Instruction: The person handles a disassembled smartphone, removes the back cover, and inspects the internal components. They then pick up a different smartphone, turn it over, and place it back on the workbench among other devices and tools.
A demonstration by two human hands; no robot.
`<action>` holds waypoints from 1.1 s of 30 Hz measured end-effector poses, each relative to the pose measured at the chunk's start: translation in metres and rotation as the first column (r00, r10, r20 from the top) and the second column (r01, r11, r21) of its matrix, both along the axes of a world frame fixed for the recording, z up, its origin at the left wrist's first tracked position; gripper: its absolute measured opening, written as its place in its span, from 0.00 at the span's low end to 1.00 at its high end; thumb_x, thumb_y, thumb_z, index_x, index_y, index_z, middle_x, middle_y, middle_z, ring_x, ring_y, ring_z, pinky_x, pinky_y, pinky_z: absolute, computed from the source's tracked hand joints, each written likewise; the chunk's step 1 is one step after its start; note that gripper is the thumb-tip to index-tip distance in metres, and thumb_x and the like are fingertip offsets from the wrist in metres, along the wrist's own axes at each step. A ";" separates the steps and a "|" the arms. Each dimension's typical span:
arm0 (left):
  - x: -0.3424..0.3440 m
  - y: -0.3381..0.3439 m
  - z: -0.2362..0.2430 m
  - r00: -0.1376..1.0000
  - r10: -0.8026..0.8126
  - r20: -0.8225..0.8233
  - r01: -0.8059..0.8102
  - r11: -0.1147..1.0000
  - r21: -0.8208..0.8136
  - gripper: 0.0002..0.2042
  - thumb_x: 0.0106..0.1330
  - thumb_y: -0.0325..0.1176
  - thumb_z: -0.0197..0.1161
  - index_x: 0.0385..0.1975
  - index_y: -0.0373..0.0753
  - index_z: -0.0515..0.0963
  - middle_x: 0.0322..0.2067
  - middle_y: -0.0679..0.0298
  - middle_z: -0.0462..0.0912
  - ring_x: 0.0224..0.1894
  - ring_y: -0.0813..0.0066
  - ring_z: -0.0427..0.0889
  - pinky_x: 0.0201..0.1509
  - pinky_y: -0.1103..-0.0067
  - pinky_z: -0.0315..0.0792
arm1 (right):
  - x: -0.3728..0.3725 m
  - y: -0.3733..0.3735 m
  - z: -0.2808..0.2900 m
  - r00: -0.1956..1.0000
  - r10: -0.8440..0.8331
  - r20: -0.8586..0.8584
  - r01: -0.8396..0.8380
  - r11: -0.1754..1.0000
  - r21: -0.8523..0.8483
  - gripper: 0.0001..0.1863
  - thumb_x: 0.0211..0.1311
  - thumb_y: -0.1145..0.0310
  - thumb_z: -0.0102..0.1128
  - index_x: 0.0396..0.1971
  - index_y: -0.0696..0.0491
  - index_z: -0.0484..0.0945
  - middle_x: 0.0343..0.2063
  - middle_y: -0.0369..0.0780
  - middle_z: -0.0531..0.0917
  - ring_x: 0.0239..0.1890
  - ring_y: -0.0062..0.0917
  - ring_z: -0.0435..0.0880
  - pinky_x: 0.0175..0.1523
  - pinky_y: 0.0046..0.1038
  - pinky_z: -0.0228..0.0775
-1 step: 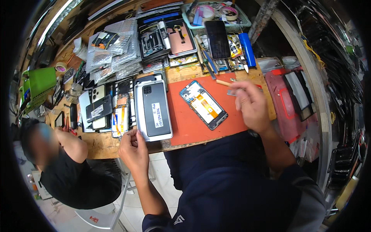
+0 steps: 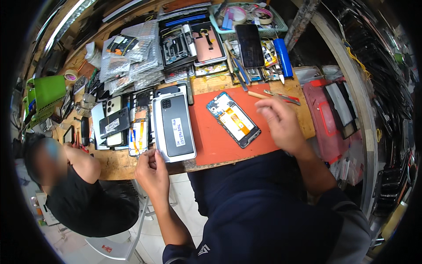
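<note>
My left hand [image 2: 152, 172] pinches the near left corner of a white shallow tray [image 2: 192, 155], with thumb and curled fingers at its edge. In the tray lies a dark phone back cover [image 2: 178, 112] with a camera cluster and a handwritten label. My right hand [image 2: 281, 124] hovers over the right of the orange mat [image 2: 206, 149], fingers loosely bent and apart, nothing seen in them. Left of it lies an opened phone [image 2: 233, 119] with its circuit board, white battery and orange flex cable bare. Beyond the fingers are a red-handled metal tool [image 2: 283, 97] and a wooden stick [image 2: 258, 95].
Bubble-wrapped parcels [image 2: 127, 61], phone parts and a teal basket [image 2: 279, 31] crowd the back. More phones [image 2: 115, 123] lie left of the tray. A person in black [image 2: 88, 198] sits at the left. A red plastic case [image 2: 321, 119] stands at the right.
My right hand has drawn slightly back from the red-handled tool, which it partly covered before; the tool now shows whole on the mat. My left hand stays at the tray corner.
</note>
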State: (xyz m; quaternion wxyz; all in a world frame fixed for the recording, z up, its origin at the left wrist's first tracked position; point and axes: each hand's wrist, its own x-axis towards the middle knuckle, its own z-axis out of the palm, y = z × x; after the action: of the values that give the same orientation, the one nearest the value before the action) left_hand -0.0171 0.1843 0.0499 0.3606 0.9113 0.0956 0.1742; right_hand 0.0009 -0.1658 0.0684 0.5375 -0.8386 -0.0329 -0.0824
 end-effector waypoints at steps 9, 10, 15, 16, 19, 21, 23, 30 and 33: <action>0.007 -0.001 -0.003 0.990 0.112 0.086 -0.117 0.991 0.058 0.06 0.70 0.26 0.66 0.34 0.28 0.84 0.26 0.54 0.86 0.23 0.66 0.84 0.31 0.70 0.77 | -0.006 0.050 -0.009 0.995 0.048 -0.091 -0.097 0.725 -0.682 0.50 0.53 0.54 0.80 0.70 0.62 0.65 0.49 0.47 0.74 0.46 0.42 0.86 0.43 0.40 0.83; 0.008 -0.003 -0.005 0.990 0.114 0.086 -0.120 0.990 0.070 0.06 0.70 0.26 0.66 0.34 0.29 0.84 0.26 0.54 0.86 0.23 0.66 0.84 0.31 0.70 0.77 | -0.005 0.048 -0.010 0.994 0.033 -0.103 -0.094 0.729 -0.678 0.50 0.52 0.54 0.80 0.70 0.62 0.65 0.49 0.47 0.74 0.45 0.42 0.86 0.43 0.40 0.83; 0.012 -0.001 -0.015 0.992 0.127 -0.021 -0.122 0.979 0.163 0.07 0.70 0.29 0.68 0.37 0.30 0.83 0.31 0.54 0.85 0.32 0.58 0.85 0.39 0.64 0.77 | -0.013 0.031 -0.010 0.995 0.037 -0.098 -0.093 0.731 -0.676 0.49 0.47 0.56 0.80 0.68 0.60 0.68 0.47 0.47 0.74 0.42 0.43 0.87 0.43 0.44 0.82; 0.013 0.000 -0.017 0.991 0.127 -0.036 -0.117 0.971 0.207 0.07 0.70 0.30 0.68 0.38 0.31 0.83 0.32 0.54 0.85 0.35 0.57 0.85 0.42 0.63 0.77 | -0.015 0.028 -0.012 0.996 0.047 -0.078 -0.087 0.735 -0.672 0.49 0.46 0.56 0.79 0.68 0.59 0.68 0.47 0.46 0.74 0.42 0.44 0.87 0.43 0.44 0.82; 0.020 -0.012 -0.003 0.999 0.040 0.024 -0.045 0.966 0.256 0.13 0.69 0.35 0.70 0.46 0.32 0.82 0.41 0.51 0.84 0.45 0.51 0.83 0.51 0.60 0.75 | -0.017 0.027 -0.017 0.997 0.060 -0.047 -0.076 0.748 -0.659 0.47 0.46 0.57 0.79 0.67 0.58 0.69 0.47 0.46 0.74 0.40 0.44 0.87 0.42 0.44 0.82; 0.028 -0.026 0.005 0.999 -0.032 -0.019 0.037 0.922 0.385 0.24 0.66 0.42 0.73 0.55 0.31 0.79 0.48 0.50 0.83 0.51 0.48 0.81 0.55 0.60 0.74 | -0.015 0.030 -0.015 0.994 0.053 -0.092 -0.101 0.744 -0.660 0.46 0.46 0.57 0.79 0.66 0.59 0.70 0.46 0.46 0.73 0.39 0.44 0.87 0.42 0.44 0.82; 0.039 -0.036 0.008 0.992 -0.060 -0.107 0.108 0.847 0.521 0.31 0.64 0.42 0.74 0.62 0.30 0.76 0.53 0.45 0.80 0.54 0.46 0.79 0.57 0.59 0.74 | -0.012 0.032 -0.012 0.993 0.059 -0.106 -0.115 0.741 -0.661 0.46 0.47 0.57 0.79 0.65 0.59 0.70 0.45 0.45 0.73 0.38 0.43 0.87 0.41 0.43 0.82; 0.050 -0.035 0.008 0.974 -0.149 -0.169 0.218 0.811 0.543 0.30 0.65 0.36 0.71 0.64 0.28 0.75 0.54 0.42 0.80 0.53 0.46 0.80 0.57 0.59 0.75 | -0.015 0.029 -0.019 0.995 0.085 -0.056 -0.101 0.757 -0.645 0.42 0.47 0.57 0.79 0.62 0.59 0.74 0.44 0.45 0.72 0.36 0.43 0.87 0.38 0.43 0.83; 0.046 -0.040 0.006 0.974 -0.182 -0.131 0.224 0.752 0.620 0.29 0.65 0.33 0.69 0.64 0.27 0.74 0.51 0.42 0.83 0.49 0.48 0.83 0.54 0.61 0.79 | -0.014 0.028 -0.019 0.993 0.100 -0.058 -0.114 0.764 -0.635 0.42 0.47 0.58 0.79 0.62 0.59 0.74 0.44 0.45 0.72 0.36 0.43 0.87 0.39 0.43 0.83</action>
State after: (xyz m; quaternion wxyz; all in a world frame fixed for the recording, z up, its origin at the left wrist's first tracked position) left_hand 0.0287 0.1442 0.0557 0.0477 0.9891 -0.0567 0.1275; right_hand -0.0130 -0.1379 0.0490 0.2255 -0.9686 -0.1009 -0.0270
